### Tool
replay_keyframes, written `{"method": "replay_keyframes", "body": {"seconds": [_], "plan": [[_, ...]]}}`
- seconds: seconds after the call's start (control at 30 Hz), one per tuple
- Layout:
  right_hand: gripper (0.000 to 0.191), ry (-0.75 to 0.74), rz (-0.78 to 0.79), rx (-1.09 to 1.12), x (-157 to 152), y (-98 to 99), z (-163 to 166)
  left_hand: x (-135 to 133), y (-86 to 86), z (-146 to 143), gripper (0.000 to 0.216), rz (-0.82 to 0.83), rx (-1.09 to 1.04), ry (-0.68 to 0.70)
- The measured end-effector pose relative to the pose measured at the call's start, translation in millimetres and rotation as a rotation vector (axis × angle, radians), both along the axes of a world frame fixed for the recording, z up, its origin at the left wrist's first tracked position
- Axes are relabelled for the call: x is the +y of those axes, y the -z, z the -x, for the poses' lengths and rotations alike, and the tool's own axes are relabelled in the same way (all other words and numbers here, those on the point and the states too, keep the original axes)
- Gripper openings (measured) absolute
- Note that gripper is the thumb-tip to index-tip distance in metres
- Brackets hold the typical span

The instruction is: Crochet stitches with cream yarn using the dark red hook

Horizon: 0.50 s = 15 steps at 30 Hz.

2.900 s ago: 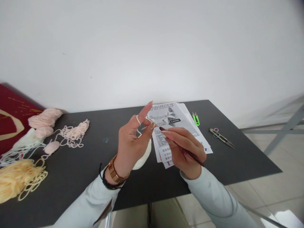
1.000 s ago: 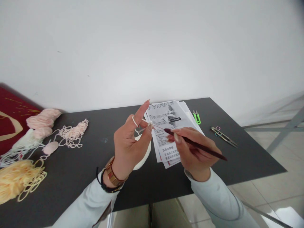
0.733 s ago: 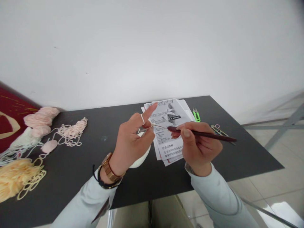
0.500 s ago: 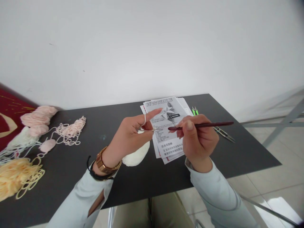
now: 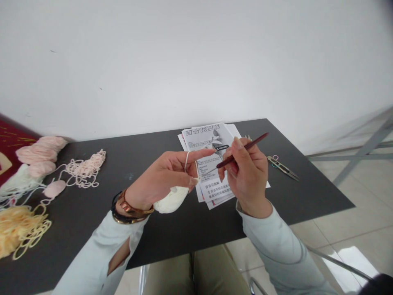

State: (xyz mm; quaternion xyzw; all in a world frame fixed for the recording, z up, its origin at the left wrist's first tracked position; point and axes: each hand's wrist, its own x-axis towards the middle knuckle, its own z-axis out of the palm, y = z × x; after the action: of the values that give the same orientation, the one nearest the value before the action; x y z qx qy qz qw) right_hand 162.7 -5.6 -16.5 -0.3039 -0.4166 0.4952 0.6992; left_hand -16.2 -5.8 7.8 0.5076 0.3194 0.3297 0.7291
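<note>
In the head view my right hand (image 5: 247, 172) grips a crochet hook (image 5: 242, 150) by its dark red handle, which tilts up to the right. The hook's thin metal shaft points down-left at the fingertips of my left hand (image 5: 172, 174). White yarn (image 5: 186, 161) loops over my left index finger, which is stretched out. My left thumb and another finger pinch a small bit of pale yarn at the hook's tip; its shape is too small to make out. A cream ball of yarn (image 5: 170, 201) lies on the table behind my left hand, partly hidden by it.
Printed pattern sheets (image 5: 211, 196) lie stacked on the dark table (image 5: 147, 141) beyond my hands. Thread snips (image 5: 283, 167) rest at the right. Pink yarn (image 5: 43, 150), loose pink strands (image 5: 86, 168) and yellow yarn (image 5: 18, 231) sit at the left. A white wall stands behind.
The hook has turned from nearly level to slanting, its handle end raised. My left index finger has straightened to the right, and the yarn loop over it stands clearer. The view has shifted slightly.
</note>
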Motion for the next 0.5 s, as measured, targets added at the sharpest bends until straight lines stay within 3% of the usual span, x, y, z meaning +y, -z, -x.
{"method": "replay_keyframes", "body": {"seconds": [0.23,0.5], "plan": [[0.038,-0.076,0.107,0.060,1.6,-0.8,1.3,0.3,-1.4,0.1,0.045,-0.119,0.099,-0.005],[0.029,0.161,-0.129,-0.035,-1.3,2.6,2.3,-2.2,-3.9,-7.4,0.060,-0.719,0.563,-0.173]]}}
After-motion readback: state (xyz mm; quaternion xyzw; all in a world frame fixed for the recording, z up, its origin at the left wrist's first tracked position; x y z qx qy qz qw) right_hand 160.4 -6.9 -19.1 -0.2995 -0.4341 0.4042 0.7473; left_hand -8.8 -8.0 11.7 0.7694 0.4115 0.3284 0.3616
